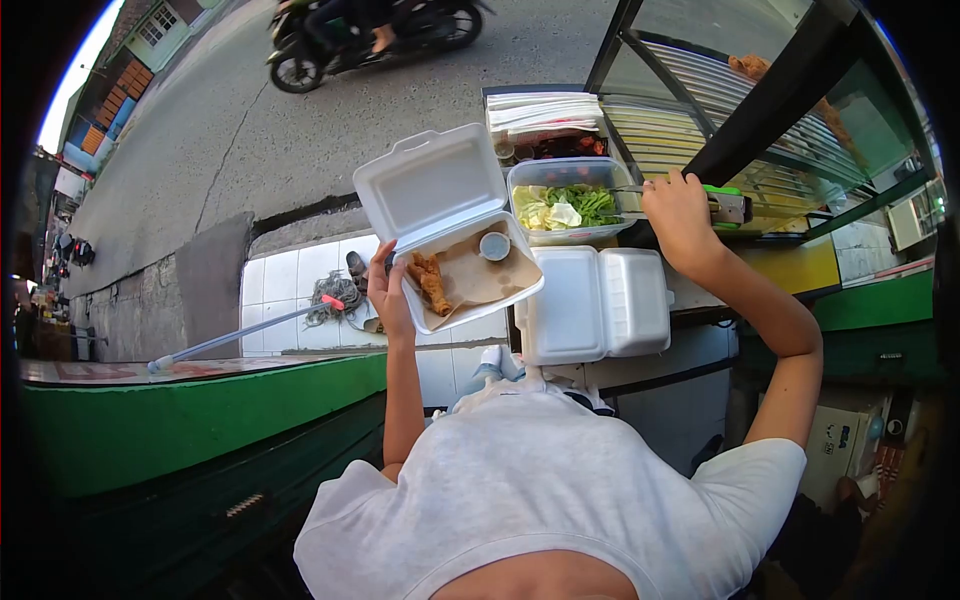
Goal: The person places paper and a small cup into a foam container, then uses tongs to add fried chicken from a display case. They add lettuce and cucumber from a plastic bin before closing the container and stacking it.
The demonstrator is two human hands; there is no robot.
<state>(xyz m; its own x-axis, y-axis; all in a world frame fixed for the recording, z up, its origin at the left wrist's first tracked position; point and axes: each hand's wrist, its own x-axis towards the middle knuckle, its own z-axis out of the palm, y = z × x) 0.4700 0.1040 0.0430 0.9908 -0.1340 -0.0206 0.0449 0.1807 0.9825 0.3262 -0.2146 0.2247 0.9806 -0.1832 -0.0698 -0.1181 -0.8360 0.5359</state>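
My left hand (390,295) grips the left side of an open white foam takeaway box (428,198), lid tilted back. Inside, on brown paper (470,283), lie a piece of fried chicken (430,284) and a small lidded sauce cup (494,246). My right hand (682,222) is closed around metal tongs (730,208), whose tips reach into a clear plastic tub (568,237). The tub holds green leafy vegetables (590,203) and paler chopped pieces (546,208). Just below the tub, a second foam box (565,305) stands beside a similar one (635,300).
White paper packets (545,113) are stacked behind the tub, near a dark tray of red items (570,147). A glass display case (770,130) stands to the right. A green counter edge (200,405) runs along the left. A motorbike (375,35) is on the road.
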